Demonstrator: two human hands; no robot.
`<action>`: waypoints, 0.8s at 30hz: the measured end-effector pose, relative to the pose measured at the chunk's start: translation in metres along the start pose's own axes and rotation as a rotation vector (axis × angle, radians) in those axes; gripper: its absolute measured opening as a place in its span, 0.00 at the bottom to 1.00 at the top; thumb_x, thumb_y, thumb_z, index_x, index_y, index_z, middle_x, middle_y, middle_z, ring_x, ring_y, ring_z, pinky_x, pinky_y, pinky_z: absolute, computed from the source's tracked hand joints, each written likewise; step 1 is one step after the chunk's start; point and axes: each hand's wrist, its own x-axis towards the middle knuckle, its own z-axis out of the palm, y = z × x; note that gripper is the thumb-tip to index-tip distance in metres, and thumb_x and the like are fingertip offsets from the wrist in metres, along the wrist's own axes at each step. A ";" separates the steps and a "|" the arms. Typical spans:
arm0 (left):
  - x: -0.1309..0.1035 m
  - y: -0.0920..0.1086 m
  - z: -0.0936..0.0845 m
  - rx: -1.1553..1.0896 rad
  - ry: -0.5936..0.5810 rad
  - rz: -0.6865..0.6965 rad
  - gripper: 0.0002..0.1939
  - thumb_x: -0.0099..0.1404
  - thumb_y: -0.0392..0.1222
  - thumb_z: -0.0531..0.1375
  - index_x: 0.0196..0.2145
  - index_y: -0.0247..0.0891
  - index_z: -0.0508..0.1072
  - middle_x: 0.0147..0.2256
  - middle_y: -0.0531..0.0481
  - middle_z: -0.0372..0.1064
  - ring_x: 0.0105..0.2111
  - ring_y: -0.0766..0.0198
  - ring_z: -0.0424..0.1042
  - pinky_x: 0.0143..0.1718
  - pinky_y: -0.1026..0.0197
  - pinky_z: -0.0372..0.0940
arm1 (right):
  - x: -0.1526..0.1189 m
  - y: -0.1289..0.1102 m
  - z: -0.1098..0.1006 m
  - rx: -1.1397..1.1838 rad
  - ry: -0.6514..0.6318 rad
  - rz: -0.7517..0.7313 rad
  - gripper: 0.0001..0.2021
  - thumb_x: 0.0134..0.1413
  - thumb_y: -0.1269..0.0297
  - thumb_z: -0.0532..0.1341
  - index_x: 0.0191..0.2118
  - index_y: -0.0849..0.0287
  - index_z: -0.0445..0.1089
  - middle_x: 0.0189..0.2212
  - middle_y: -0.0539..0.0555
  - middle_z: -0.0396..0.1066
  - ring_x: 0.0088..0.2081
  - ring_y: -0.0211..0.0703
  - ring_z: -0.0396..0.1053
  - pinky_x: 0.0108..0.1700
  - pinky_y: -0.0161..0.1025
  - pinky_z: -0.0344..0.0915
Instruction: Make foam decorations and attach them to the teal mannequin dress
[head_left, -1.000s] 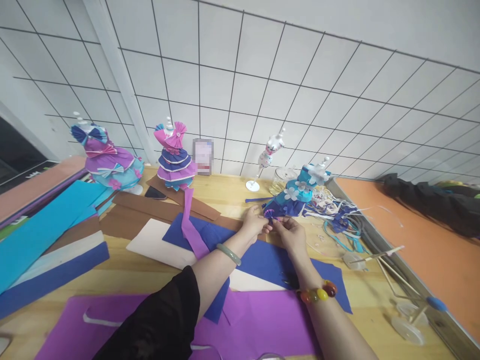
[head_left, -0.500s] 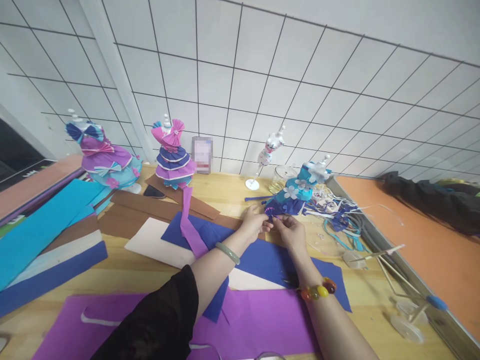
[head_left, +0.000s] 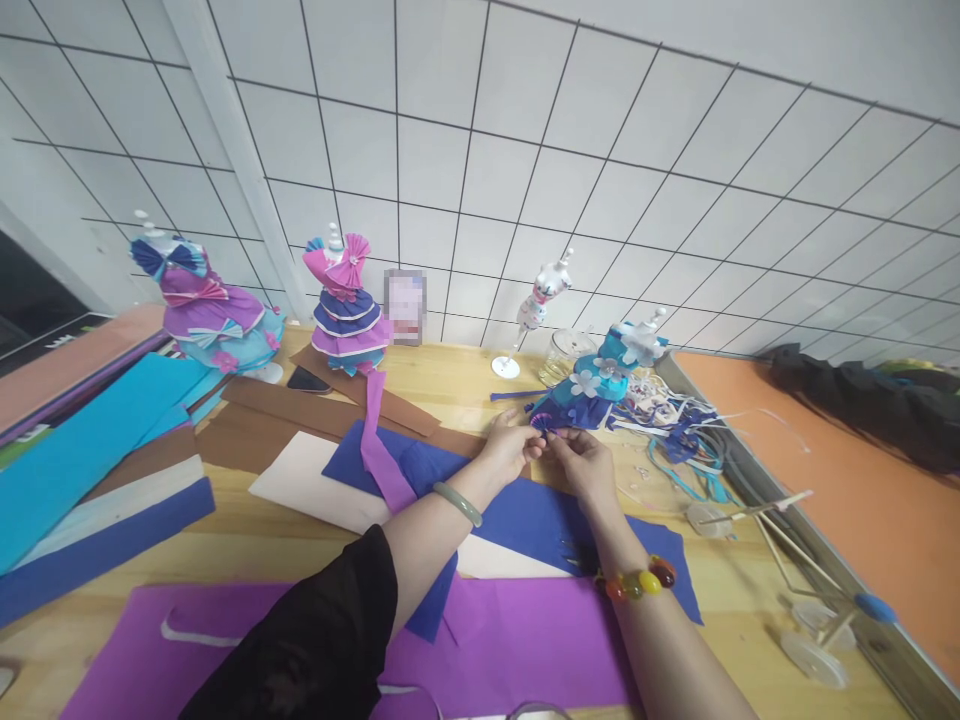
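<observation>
My left hand (head_left: 510,444) and my right hand (head_left: 586,464) meet over the middle of the table, fingers closed. Pinched between them is a small pleated paper fan (head_left: 541,424) in purple and dark blue. Just beyond my fingers leans a miniature dress form in a blue tiered paper dress (head_left: 574,408), with pale flowers on its front. Whether my fingertips touch that dress I cannot tell. Beneath my wrists lie dark blue paper (head_left: 517,520) and a large purple sheet (head_left: 525,640).
Two dressed forms, one purple and light blue (head_left: 214,310), one pink and navy (head_left: 351,320), stand left. Behind are a bare dress form (head_left: 546,285) and a glass jar (head_left: 564,358). Paper scraps (head_left: 679,430) and stick pieces (head_left: 784,550) lie right. Brown paper (head_left: 255,425) and turquoise strips (head_left: 97,440) spread left.
The blue-dressed form has shifted very slightly to the right. Both hands keep hold of the pleated fan in nearly the same place.
</observation>
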 end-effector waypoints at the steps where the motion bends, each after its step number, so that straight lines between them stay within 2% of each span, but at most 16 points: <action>1: 0.000 0.000 0.000 -0.004 -0.002 0.003 0.38 0.50 0.21 0.54 0.56 0.35 0.45 0.19 0.57 0.61 0.14 0.73 0.63 0.14 0.73 0.55 | 0.000 0.000 0.000 0.002 0.002 -0.001 0.18 0.32 0.52 0.66 0.28 0.61 0.68 0.23 0.54 0.72 0.25 0.41 0.69 0.29 0.37 0.65; 9: 0.001 -0.003 0.000 -0.049 -0.045 0.012 0.33 0.50 0.20 0.53 0.53 0.34 0.49 0.19 0.57 0.62 0.15 0.73 0.63 0.15 0.73 0.55 | 0.001 0.002 -0.001 0.020 0.000 0.009 0.16 0.34 0.55 0.66 0.28 0.61 0.67 0.25 0.54 0.72 0.26 0.41 0.69 0.31 0.37 0.65; 17: 0.000 -0.003 -0.001 -0.081 -0.137 0.022 0.21 0.49 0.23 0.57 0.40 0.36 0.60 0.22 0.56 0.63 0.15 0.76 0.62 0.15 0.74 0.55 | 0.002 0.004 -0.001 0.036 -0.010 0.017 0.18 0.33 0.54 0.66 0.29 0.61 0.68 0.24 0.55 0.73 0.25 0.42 0.70 0.29 0.38 0.65; 19: 0.000 -0.004 -0.001 -0.086 -0.138 0.028 0.22 0.50 0.24 0.58 0.42 0.36 0.60 0.23 0.55 0.64 0.15 0.76 0.62 0.14 0.74 0.54 | 0.002 0.005 -0.001 0.041 -0.010 0.016 0.18 0.33 0.54 0.67 0.29 0.61 0.68 0.24 0.54 0.73 0.25 0.42 0.70 0.30 0.38 0.66; 24: -0.001 -0.005 -0.001 -0.112 -0.086 0.020 0.31 0.51 0.23 0.59 0.50 0.40 0.54 0.25 0.55 0.64 0.15 0.77 0.61 0.13 0.75 0.52 | 0.001 0.003 0.000 0.048 -0.012 0.011 0.18 0.32 0.54 0.67 0.29 0.61 0.68 0.24 0.54 0.73 0.26 0.42 0.70 0.31 0.38 0.66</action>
